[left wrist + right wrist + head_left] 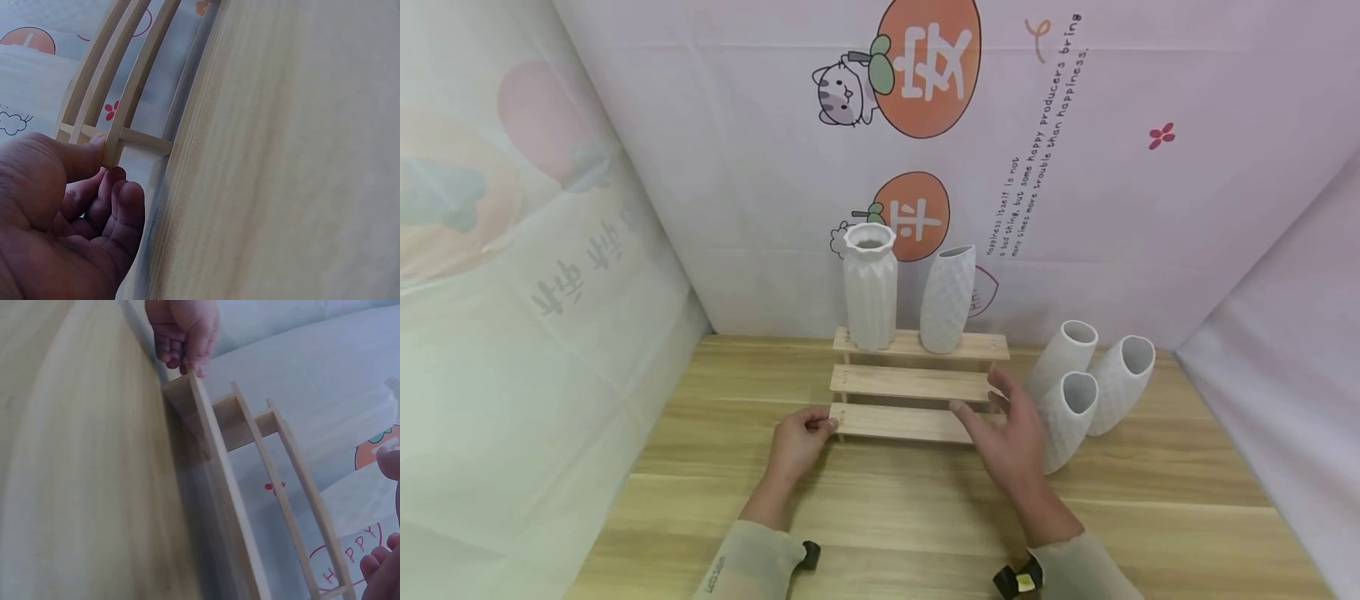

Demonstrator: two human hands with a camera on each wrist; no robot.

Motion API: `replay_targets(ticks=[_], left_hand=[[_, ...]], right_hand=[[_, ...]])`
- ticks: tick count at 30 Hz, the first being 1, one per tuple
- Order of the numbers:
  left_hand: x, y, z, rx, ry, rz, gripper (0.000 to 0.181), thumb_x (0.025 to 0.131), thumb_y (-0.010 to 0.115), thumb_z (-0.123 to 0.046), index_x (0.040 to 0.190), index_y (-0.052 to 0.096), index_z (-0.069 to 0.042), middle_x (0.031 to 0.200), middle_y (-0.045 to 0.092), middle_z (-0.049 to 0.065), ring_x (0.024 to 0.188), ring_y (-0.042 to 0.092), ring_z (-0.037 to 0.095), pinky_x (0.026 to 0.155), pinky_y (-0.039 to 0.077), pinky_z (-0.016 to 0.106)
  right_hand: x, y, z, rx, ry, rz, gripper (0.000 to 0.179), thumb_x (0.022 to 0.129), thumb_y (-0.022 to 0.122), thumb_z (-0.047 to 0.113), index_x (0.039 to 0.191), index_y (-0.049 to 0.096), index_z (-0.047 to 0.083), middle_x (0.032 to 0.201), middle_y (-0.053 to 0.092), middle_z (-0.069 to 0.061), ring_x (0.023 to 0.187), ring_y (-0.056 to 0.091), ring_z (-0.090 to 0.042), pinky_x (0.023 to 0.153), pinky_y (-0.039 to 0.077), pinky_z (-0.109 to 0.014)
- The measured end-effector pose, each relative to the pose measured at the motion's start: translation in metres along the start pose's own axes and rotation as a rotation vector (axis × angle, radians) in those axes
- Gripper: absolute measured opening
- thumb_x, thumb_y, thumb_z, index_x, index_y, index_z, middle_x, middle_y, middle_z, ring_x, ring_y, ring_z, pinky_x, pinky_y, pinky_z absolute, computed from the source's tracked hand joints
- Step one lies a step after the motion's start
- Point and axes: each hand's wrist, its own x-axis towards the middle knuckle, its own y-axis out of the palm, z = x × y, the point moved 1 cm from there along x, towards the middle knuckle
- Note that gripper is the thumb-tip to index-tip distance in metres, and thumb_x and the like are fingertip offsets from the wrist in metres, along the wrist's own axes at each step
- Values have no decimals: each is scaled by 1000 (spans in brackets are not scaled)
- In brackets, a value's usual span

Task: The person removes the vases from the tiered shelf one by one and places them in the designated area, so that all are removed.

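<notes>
A three-tier wooden display shelf (910,423) stands on the wooden table against the back cloth. My left hand (801,442) pinches the left end of its lowest board between thumb and fingers, seen close up in the left wrist view with the hand (75,200). Over the shelf's right end my right hand (1017,433) is spread, thumb and fingers apart, with nothing in its grasp. A white ribbed vase (871,292) with a scalloped rim stands upright on the top board. Beside it, toward the right, is a white textured vase (947,304) with a slanted mouth.
Three more white vases stand on the table right of the shelf: a rear one (1067,358), a front one (1067,429) close beside my right hand, and an outer one (1122,387). Printed cloth (760,208) hangs behind the wooden table (895,517) and along its sides.
</notes>
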Motion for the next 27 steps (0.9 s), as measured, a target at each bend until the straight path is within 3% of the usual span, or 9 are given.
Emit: replay_targets(ticks=[9,17,27], left_hand=[[0,0,2,-7,8,8,24,95,78,-26,110,77,-7,92,72,-3,86,65,16,79,57,34],[0,0,0,-1,7,-6,22,95,79,-26,107,77,-8,91,72,-2,85,65,16,77,56,35],[-1,0,1,-4,4,7,21,95,78,-25,108,77,-9,91,72,-3,85,65,16,77,56,34]], right_hand=[[18,9,14,12,-54,-8,81,81,92,32,146,53,1,141,60,-13,128,58,-27,105,50,-42],[28,13,23,-30,2,24,86,82,90,37,151,49,5,150,54,-13,134,56,-31,112,45,-46],[44,23,24,-33,-13,12,89,81,90,41,150,48,4,149,53,-16,134,53,-34,109,47,-46]])
